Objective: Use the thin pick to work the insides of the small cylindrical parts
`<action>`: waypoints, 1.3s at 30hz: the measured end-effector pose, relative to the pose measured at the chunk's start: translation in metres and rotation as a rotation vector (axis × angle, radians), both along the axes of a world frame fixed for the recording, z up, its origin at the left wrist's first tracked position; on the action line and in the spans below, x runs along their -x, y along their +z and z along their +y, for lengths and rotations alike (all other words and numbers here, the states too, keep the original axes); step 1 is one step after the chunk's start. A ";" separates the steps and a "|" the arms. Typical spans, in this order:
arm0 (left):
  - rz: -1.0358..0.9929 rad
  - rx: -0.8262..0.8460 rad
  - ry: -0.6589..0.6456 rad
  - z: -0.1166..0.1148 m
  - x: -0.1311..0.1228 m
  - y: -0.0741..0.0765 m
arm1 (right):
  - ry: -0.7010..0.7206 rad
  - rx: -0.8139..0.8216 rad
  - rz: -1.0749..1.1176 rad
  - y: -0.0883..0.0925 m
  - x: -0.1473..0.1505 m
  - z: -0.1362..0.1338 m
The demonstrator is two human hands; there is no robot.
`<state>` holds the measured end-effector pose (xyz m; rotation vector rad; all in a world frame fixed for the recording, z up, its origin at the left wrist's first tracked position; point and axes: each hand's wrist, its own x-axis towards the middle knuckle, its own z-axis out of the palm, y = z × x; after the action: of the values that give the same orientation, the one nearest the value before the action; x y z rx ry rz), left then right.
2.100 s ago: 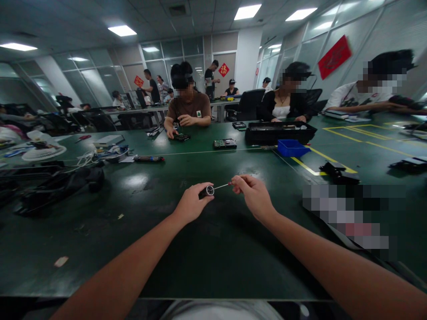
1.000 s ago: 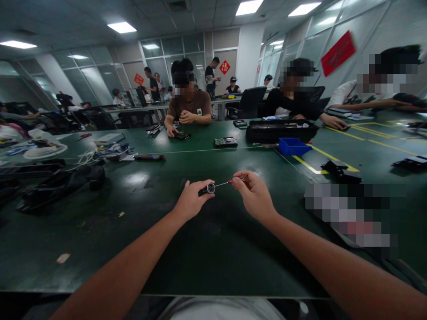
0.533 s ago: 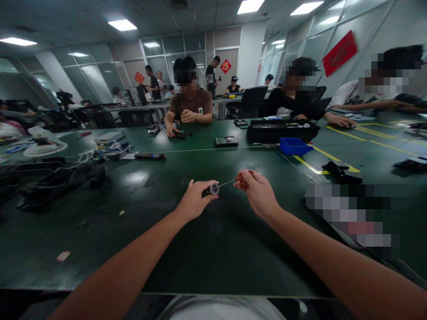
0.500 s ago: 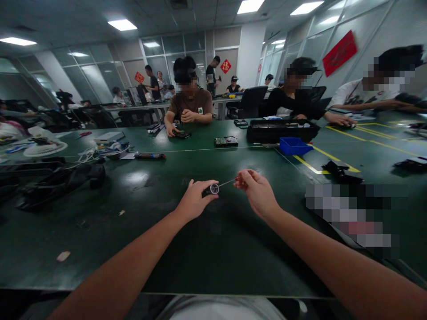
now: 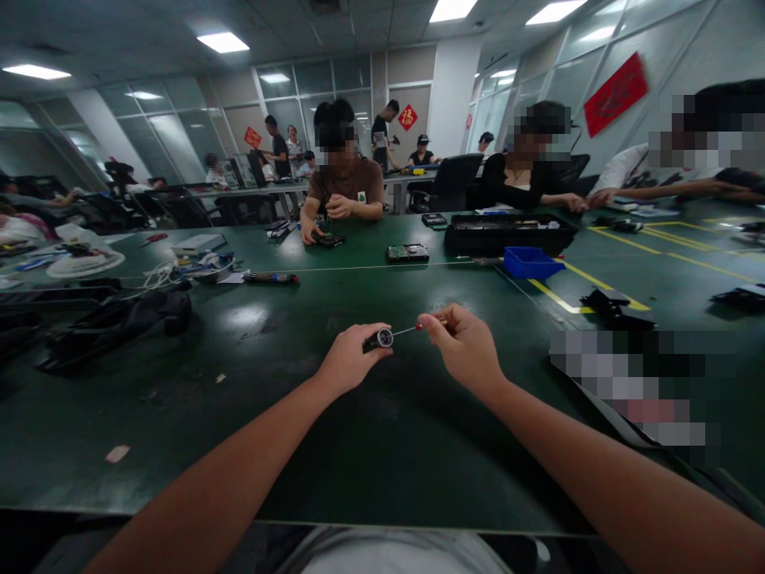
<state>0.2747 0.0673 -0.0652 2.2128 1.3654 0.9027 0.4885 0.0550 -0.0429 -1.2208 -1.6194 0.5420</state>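
Observation:
Near the middle of the view, my left hand (image 5: 352, 356) grips a small dark cylindrical part (image 5: 378, 340) with a silvery round rim, its face turned to the right. My right hand (image 5: 463, 339) is closed around the red handle of a thin screwdriver (image 5: 405, 330). The metal shaft points left, and its tip is at the round face of the part. Whether the tip sits inside a screw is too small to tell. Both hands are above the green table (image 5: 382, 446).
Ahead lie a circuit-board device (image 5: 407, 253), a long black tray (image 5: 508, 237) and a blue bin (image 5: 531, 262). A marker-like tool (image 5: 272, 278) and black plastic parts (image 5: 113, 327) are at left. A black bracket (image 5: 618, 309) lies right. People sit across the table.
The fingers of my right hand have shifted around the screwdriver handle. Across the table at right, a person's hand has drawn back from a small black object.

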 end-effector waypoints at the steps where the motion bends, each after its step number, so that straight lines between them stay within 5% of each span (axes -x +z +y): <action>1: 0.000 -0.002 0.001 0.000 0.001 -0.001 | 0.031 -0.016 -0.010 0.000 0.000 0.000; 6: -0.004 -0.014 0.027 0.004 0.004 -0.004 | 0.165 -0.022 -0.014 -0.004 0.000 -0.001; 12: 0.015 -0.018 0.010 0.003 0.003 -0.006 | 0.045 0.005 -0.117 -0.003 0.001 -0.001; 28: 0.009 -0.018 0.013 0.002 0.003 -0.004 | 0.149 0.027 0.098 -0.016 -0.002 0.006; 34: 0.017 -0.006 0.019 0.003 0.003 -0.003 | 0.136 0.041 0.059 -0.012 0.000 0.002; 39: 0.013 -0.013 0.026 0.002 0.001 -0.004 | 0.145 0.032 0.240 -0.008 0.005 0.000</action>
<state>0.2733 0.0690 -0.0690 2.2194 1.4004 0.9103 0.4836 0.0555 -0.0512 -1.0236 -1.5051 0.7779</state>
